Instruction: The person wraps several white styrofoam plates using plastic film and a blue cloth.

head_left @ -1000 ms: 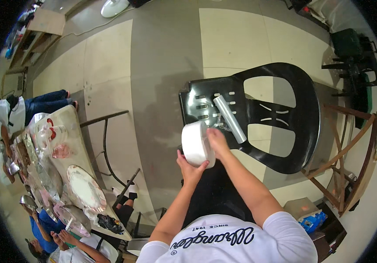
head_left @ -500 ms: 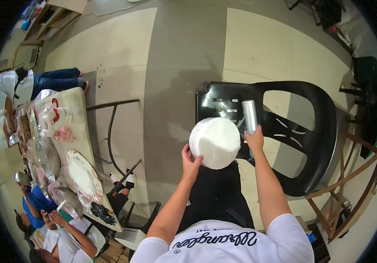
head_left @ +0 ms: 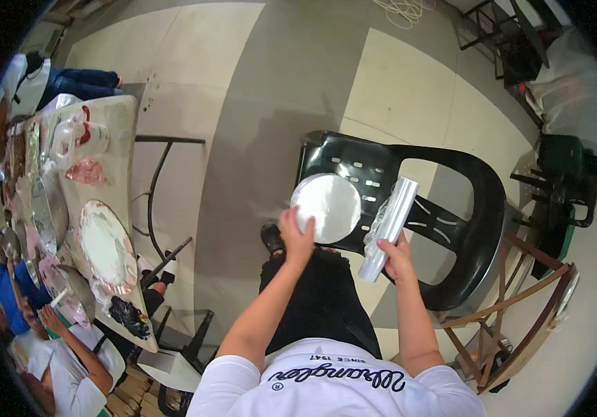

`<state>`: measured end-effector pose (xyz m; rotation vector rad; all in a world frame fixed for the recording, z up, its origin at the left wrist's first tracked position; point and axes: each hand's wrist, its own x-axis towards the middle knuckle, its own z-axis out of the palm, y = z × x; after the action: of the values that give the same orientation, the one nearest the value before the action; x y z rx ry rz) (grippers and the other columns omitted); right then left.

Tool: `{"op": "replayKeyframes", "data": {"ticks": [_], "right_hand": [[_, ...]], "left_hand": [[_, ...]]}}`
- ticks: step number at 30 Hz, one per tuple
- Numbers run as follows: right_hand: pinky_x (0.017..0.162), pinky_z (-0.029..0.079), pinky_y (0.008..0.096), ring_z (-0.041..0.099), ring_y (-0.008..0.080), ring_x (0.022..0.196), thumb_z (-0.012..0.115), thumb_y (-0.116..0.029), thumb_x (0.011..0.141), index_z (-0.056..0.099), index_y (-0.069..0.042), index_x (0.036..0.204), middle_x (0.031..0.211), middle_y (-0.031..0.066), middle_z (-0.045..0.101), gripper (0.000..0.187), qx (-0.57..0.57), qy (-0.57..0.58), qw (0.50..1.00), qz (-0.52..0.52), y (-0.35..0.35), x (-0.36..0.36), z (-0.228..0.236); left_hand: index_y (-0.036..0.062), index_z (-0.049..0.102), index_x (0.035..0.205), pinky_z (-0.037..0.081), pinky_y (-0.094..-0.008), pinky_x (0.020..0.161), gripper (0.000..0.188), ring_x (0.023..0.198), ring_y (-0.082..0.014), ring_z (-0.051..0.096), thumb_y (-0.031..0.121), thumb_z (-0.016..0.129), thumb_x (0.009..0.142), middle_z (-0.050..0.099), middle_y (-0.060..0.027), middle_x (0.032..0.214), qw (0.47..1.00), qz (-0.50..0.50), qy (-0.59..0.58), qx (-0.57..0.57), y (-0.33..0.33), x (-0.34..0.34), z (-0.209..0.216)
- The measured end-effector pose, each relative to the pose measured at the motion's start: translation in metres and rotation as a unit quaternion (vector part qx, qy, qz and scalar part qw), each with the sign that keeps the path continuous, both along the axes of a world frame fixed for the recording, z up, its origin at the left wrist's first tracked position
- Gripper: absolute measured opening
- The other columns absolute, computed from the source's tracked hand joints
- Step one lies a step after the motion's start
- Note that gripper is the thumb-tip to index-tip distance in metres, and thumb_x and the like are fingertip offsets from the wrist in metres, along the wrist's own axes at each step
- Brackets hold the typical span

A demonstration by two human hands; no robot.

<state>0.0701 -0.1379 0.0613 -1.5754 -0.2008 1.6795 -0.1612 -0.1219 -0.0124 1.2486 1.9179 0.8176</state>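
Observation:
A round white block or tub [head_left: 336,217], its top shiny as if covered in clear film, rests on the seat of a black plastic chair [head_left: 354,156]. At its near left edge is my left hand [head_left: 296,240], slightly blurred, with thumb and fingers apart, touching the rim. My right hand [head_left: 398,258] grips a roll of clear plastic wrap [head_left: 397,215] around its lower part, holding it tilted above the chair. Crinkled loose film [head_left: 376,226] hangs along the roll's left side. Whether that film joins the round thing cannot be made out.
On the left, a long table [head_left: 121,125] bears an oval white platter [head_left: 107,243], metal bowls and bags. Several people in white or blue tops sit or stand around it. A bent metal frame [head_left: 152,187] juts from the table. A folded wooden frame [head_left: 513,320] leans at right.
The round white thing has gone from my left hand's hold down onto the chair seat. My left hand has loosened. The roll has come nearer to me and tilted the other way.

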Motion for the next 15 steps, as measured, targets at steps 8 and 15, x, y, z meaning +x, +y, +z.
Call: {"op": "replayKeyframes", "data": {"ticks": [8,15], "right_hand": [[0.088,0.041,0.0303,0.050,0.0170,0.103,0.069,-0.003,0.070,0.042,-0.003,0.122,0.110,0.0070,0.054,0.059,0.017,-0.088,0.985,0.146,-0.001,-0.036,0.029],[0.088,0.041,0.0373,0.052,0.0236,0.097,0.063,-0.011,0.064,0.042,-0.003,0.124,0.103,0.0111,0.055,0.063,0.028,0.193,0.980,0.047,-0.012,-0.019,0.052]], "left_hand": [[0.0007,0.054,0.106,0.045,-0.0247,0.071,0.029,0.076,-0.0117,0.054,0.011,0.064,0.080,0.057,-0.0035,0.086,0.937,0.015,-0.332,-0.111,-0.002,0.054,0.087],[0.0061,0.059,0.078,0.026,-0.0204,0.040,0.013,0.044,-0.0029,0.035,0.017,0.064,0.083,0.048,0.0046,0.059,0.805,0.170,-0.523,-0.222,0.007,0.011,0.079]]}}
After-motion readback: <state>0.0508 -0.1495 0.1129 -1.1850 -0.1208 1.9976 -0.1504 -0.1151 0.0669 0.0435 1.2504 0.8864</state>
